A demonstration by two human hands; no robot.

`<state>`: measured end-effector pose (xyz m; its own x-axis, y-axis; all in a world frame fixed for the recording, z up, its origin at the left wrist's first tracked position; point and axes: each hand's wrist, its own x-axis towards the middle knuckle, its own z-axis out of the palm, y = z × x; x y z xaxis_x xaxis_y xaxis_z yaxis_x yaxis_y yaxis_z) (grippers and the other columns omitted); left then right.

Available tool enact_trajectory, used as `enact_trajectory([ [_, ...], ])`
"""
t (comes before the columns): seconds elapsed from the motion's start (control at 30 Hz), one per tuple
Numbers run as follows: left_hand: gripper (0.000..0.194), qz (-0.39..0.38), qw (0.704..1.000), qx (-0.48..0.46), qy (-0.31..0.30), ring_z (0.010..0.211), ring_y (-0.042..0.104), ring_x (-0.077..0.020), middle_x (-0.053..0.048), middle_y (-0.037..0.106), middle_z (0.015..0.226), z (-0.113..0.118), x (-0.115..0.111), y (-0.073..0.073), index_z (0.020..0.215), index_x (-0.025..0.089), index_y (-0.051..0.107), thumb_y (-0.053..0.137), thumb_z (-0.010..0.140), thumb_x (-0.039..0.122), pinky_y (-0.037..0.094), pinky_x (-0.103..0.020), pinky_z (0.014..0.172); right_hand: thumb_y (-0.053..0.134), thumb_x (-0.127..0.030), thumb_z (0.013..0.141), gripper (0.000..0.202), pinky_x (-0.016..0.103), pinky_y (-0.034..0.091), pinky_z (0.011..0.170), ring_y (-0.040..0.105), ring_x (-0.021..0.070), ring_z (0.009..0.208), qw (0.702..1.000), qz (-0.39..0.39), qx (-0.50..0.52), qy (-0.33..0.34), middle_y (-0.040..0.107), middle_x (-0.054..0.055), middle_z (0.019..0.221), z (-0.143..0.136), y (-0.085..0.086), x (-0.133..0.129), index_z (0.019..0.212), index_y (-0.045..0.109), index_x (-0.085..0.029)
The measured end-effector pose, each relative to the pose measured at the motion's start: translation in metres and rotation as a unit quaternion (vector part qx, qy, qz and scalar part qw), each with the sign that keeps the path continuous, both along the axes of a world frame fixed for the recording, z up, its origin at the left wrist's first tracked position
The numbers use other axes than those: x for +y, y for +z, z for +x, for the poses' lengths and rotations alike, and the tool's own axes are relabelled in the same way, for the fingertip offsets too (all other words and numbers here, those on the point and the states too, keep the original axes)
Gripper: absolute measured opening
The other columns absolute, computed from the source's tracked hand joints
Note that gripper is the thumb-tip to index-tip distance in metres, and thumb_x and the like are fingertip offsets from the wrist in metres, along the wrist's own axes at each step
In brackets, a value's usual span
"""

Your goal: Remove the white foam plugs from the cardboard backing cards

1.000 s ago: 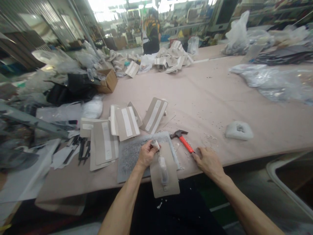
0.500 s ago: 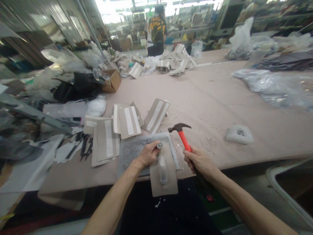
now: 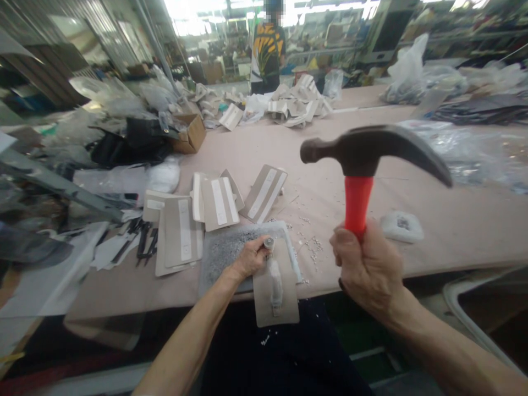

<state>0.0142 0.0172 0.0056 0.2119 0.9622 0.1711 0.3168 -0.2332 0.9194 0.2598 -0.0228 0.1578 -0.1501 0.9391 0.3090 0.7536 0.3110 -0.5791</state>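
Observation:
My right hand (image 3: 369, 264) is wrapped round the red grip of a claw hammer (image 3: 363, 151), raised high so its dark head looms near the camera. My left hand (image 3: 252, 257) is closed round a short metal punch (image 3: 269, 243), whose round top faces up. Beneath it a beige panel (image 3: 264, 300) lies partly on a grey speckled slab (image 3: 223, 250) and juts past the table's front edge. A plastic-wrapped handle (image 3: 275, 283) runs along the panel. The punch's lower end is hidden by my fingers.
Beige panels with white strips (image 3: 220, 203) lie behind and left of the slab. Small metal bits (image 3: 315, 250) are scattered to its right, near a white block (image 3: 402, 226). A cardboard box (image 3: 192, 135) and plastic bags stand farther back; a person (image 3: 268, 55) is beyond the table.
My right hand has lifted the hammer up and towards the camera, away from the punch. My left hand, the punch and the panel have stayed nearly in place.

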Motion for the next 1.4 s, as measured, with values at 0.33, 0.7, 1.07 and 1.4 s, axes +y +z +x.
enact_trajectory([
  [0.33,0.022,0.009,0.999,0.009,-0.03,0.069,0.058,-0.0157,0.0,0.064,0.075,-0.002,-0.001,-0.006,0.103,0.02,0.072,0.056,0.087,0.023,0.048,-0.025,0.069,0.038,-0.038,0.102,0.026,0.031,0.02,0.056,0.038,0.0149,0.053,0.944,-0.224,-0.224,0.097,0.052,0.001,0.065,0.023,-0.071,0.014,0.094,0.055,-0.02],
  [0.7,0.017,0.003,1.0,-0.026,-0.001,0.072,0.062,-0.0161,-0.001,0.068,0.078,0.0,-0.002,-0.004,0.094,0.019,0.071,0.063,0.08,0.025,0.052,-0.026,0.071,0.05,-0.015,0.091,0.052,0.043,0.042,0.096,0.049,0.0295,0.122,0.926,0.04,-0.267,0.265,0.042,0.017,0.151,-0.005,-0.106,0.016,0.143,0.046,-0.019],
  [1.07,0.039,-0.007,0.898,-0.328,0.292,0.074,0.069,-0.0169,-0.003,0.072,0.081,-0.007,0.01,0.03,0.09,0.016,0.066,0.082,0.069,0.045,0.056,-0.03,0.075,0.042,-0.004,0.089,0.031,0.042,0.049,0.077,0.064,0.0282,0.086,0.9,-0.035,-0.349,0.26,0.068,0.016,0.096,-0.067,-0.074,-0.016,0.107,0.065,-0.014],
  [1.4,0.028,-0.018,0.967,-0.185,0.173,0.08,0.071,-0.0186,-0.004,0.077,0.086,0.001,-0.021,0.028,0.093,0.017,0.071,0.079,0.075,0.037,0.056,-0.028,0.076,0.043,-0.033,0.101,0.047,0.039,0.049,0.071,0.072,0.035,0.086,0.951,-0.24,-0.171,0.09,0.074,0.018,0.093,-0.073,-0.1,-0.033,0.142,0.05,-0.011],
])
